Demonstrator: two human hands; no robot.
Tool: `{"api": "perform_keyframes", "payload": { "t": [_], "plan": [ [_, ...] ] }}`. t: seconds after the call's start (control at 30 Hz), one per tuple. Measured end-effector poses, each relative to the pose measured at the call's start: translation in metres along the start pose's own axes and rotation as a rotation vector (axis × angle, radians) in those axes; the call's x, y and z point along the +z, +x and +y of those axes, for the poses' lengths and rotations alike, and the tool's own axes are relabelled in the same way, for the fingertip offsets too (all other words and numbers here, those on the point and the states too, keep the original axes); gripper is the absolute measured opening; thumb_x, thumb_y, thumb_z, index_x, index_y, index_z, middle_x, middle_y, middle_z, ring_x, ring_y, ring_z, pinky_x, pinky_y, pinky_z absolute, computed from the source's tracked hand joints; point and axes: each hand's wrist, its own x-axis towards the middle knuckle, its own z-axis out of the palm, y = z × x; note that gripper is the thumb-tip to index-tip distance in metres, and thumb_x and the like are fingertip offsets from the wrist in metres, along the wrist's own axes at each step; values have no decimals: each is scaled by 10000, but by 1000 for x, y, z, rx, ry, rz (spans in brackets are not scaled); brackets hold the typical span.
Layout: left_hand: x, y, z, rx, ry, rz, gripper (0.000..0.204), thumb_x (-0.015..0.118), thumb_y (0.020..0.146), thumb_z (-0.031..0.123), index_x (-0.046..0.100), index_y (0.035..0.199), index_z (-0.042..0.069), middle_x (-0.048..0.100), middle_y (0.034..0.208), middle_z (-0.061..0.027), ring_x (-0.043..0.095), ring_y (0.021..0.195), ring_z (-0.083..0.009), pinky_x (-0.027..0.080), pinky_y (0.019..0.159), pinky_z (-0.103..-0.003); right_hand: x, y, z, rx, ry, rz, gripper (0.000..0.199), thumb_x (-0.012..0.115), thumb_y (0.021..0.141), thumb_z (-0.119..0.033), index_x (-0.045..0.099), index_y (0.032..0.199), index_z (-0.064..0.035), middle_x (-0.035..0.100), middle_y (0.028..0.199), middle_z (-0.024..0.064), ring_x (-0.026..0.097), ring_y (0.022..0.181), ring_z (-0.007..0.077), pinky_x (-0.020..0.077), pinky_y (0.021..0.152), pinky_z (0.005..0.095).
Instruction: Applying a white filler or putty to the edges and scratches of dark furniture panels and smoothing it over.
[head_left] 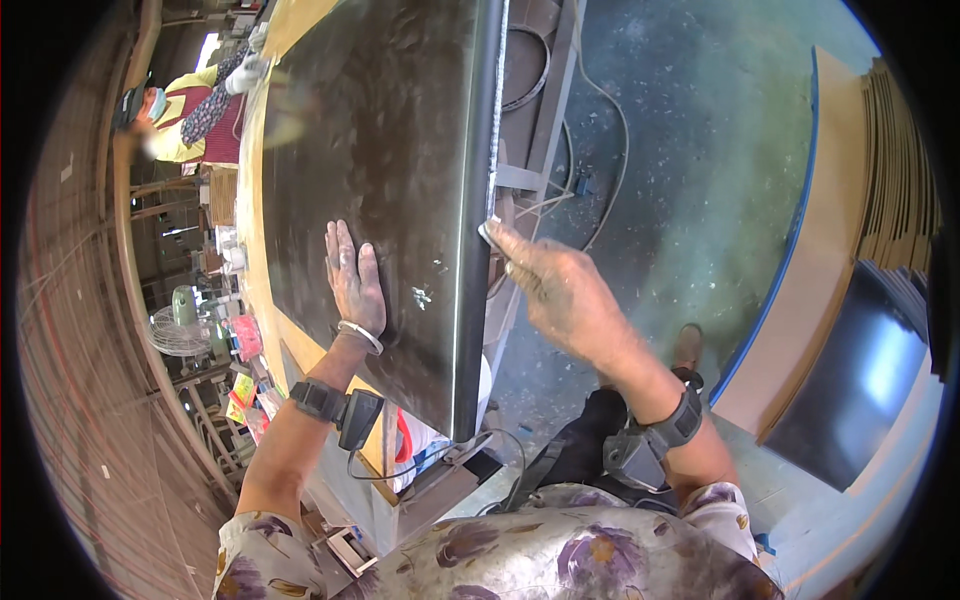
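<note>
A large dark board [370, 130] with a glossy, smudged surface lies on the workbench, its right edge long and straight. My left hand [357, 285] rests flat on its surface, fingers stretched out and holding nothing. At the board's right edge, my right hand [565, 290] is closed on a small white piece [487, 231], pressed against the edge; its exact kind is too small to tell. White residue runs along the edge beyond that hand. A few pale flakes [421, 298] lie on the board between my hands.
Across the bench a person [200, 120] in gloves stands at the far left. A green fan [184, 308] is at the left. Cables [622, 150] trail on the speckled floor to the right. Cardboard stacks [895, 170] and a dark glossy panel [850, 370] stand at the far right.
</note>
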Motion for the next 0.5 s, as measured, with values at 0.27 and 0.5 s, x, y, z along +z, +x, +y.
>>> {"api": "perform_keyframes", "payload": {
  "t": [0.27,0.5],
  "plan": [
    [7,4,12,-185,-19,7,581,277,929,362,213,1345,-39,172,1421,-197,137,1328,-291,112,1079,-366,22,-51,0,96,17,-198,569,479,727,62,439,1264,-124,588,849,217,576,757,359,463,680,424],
    [1,5,18,-177,-33,5,580,284,926,358,221,1343,-41,182,1419,-196,140,1328,-288,118,1078,-361,-34,-1,8,-27,261,104,388,457,879,-55,427,1265,-43,571,758,90,517,592,135,461,565,289]
  ]
}}
